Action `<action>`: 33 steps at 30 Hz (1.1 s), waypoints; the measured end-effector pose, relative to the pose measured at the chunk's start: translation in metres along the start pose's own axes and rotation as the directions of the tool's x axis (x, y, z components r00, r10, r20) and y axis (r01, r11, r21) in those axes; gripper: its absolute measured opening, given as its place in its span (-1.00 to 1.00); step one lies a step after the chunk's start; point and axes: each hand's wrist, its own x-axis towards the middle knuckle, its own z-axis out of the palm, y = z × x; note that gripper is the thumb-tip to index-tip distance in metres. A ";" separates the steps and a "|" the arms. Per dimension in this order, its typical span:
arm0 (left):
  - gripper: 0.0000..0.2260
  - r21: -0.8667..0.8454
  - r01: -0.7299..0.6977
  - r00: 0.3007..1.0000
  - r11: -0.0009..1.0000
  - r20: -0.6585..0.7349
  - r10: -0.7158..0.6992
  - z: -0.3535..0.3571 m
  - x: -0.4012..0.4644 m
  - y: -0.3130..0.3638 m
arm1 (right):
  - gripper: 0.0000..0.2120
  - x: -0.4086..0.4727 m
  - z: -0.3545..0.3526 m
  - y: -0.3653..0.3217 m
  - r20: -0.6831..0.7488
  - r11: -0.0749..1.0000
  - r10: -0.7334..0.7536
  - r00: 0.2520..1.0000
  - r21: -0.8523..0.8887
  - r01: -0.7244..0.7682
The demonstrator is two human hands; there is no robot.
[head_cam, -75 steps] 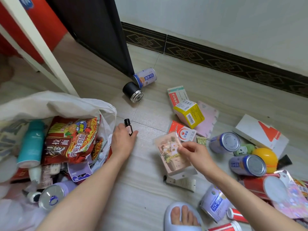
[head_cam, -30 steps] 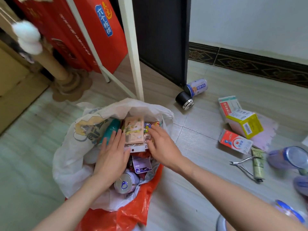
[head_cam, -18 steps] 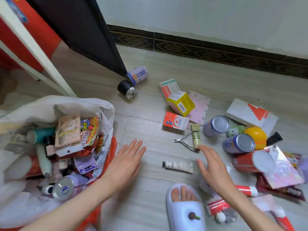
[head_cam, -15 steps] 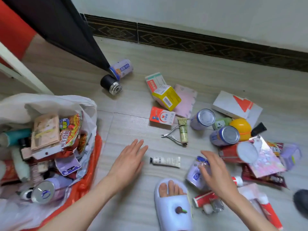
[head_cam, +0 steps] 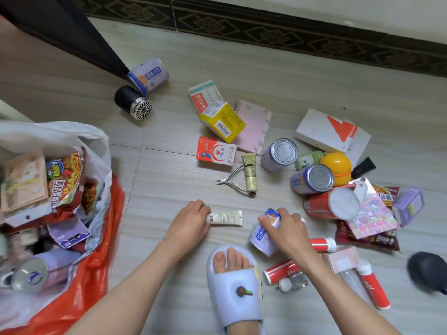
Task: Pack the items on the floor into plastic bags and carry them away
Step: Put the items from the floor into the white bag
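Since half a second ago both hands have dropped from hovering open over the floor onto things: the left hand [head_cam: 187, 220] now has its fingers curled round the capped end of a small cream-white squeeze tube [head_cam: 225, 218] lying flat on the grey tiled floor [head_cam: 169, 170], and the right hand [head_cam: 286, 228] has its fingers curled over the top of a pale purple tin can [head_cam: 262, 238] lying on its side just beside a foot in a lilac slipper [head_cam: 233, 286]. To the left sits the white plastic bag [head_cam: 60, 136], lined outside with an orange one, filled with a red noodle packet [head_cam: 65, 180], a flat beige card pack and another can. Loose on the floor beyond the hands lie steel nail nippers [head_cam: 233, 180] touching a green-patterned tube [head_cam: 250, 172], a red-and-white carton [head_cam: 215, 153], a yellow box [head_cam: 222, 122], two more purple cans, an orange plastic ball [head_cam: 336, 170] and a red can [head_cam: 331, 204].
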 end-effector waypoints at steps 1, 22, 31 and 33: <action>-0.75 -0.035 0.023 1.000 0.999 0.003 -0.023 -0.002 -0.001 -0.001 | -0.57 0.003 0.000 -0.005 0.029 1.000 0.022 0.999 0.011 -0.022; -0.80 0.127 -0.040 0.978 0.991 -0.196 0.064 -0.194 -0.085 -0.035 | -0.43 -0.074 -0.042 -0.188 0.010 0.872 -0.423 0.906 0.278 0.404; -0.63 -0.291 0.398 0.755 0.870 -0.434 -0.491 -0.168 -0.240 -0.132 | -0.42 -0.136 0.011 -0.306 0.240 0.640 -0.739 0.629 -0.038 0.767; -0.74 -0.385 0.493 0.599 0.781 -0.501 -0.625 -0.153 -0.266 -0.145 | -0.39 -0.147 0.030 -0.321 0.275 0.567 -0.785 0.556 -0.044 0.822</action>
